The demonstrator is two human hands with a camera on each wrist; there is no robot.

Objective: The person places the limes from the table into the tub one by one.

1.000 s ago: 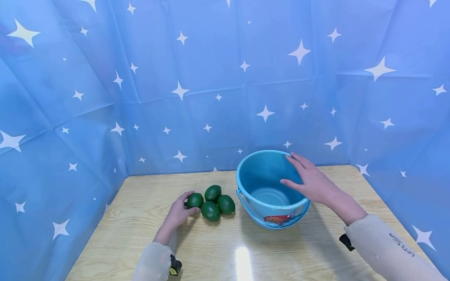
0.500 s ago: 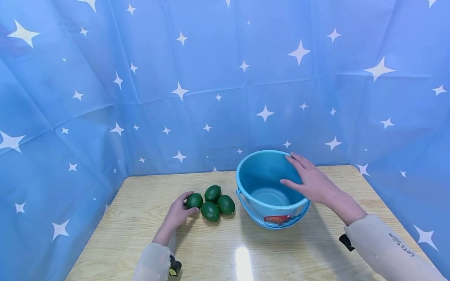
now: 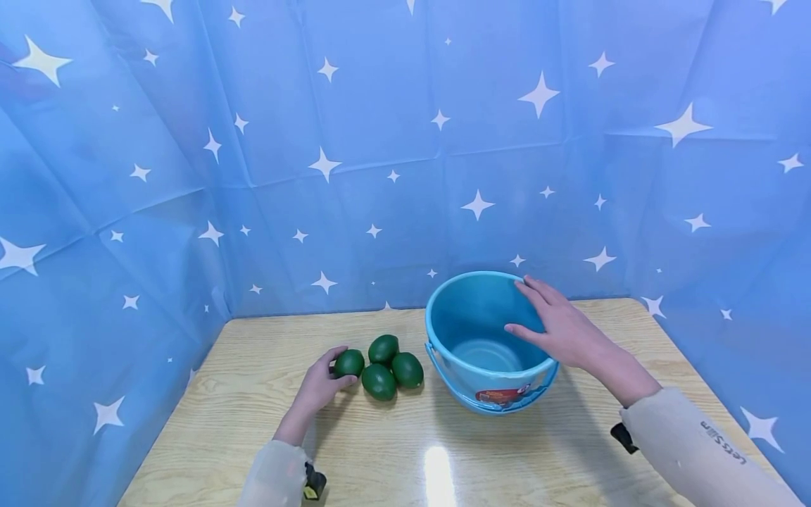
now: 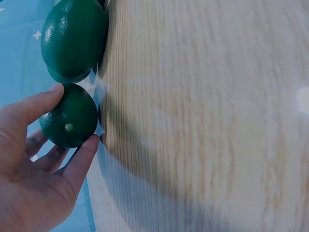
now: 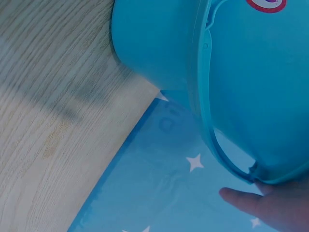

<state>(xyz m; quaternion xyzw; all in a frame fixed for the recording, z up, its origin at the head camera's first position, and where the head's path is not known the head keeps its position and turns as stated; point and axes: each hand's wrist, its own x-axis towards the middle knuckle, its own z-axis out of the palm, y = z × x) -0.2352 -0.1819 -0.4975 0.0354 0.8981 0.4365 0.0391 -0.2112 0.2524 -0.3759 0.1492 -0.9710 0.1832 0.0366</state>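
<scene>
On the right sleeve (image 3: 681,431), "Lets…" (image 3: 724,442) — left hand (image 3: 319,384) pinches green fruit (image 3: 350,363), right hand (image 3: 564,327) splayed at bucket (image 3: 462,359).

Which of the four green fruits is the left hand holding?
The leftmost green fruit in the head view: the left hand grips it, while no hand touches the other three fruits.

Tiny change tbh: the leftmost glossy, dark-green, lime-shaped fruit (image 3: 349,362) and the bare left hand (image 3: 319,384) holding it have crept slightly left.
</scene>
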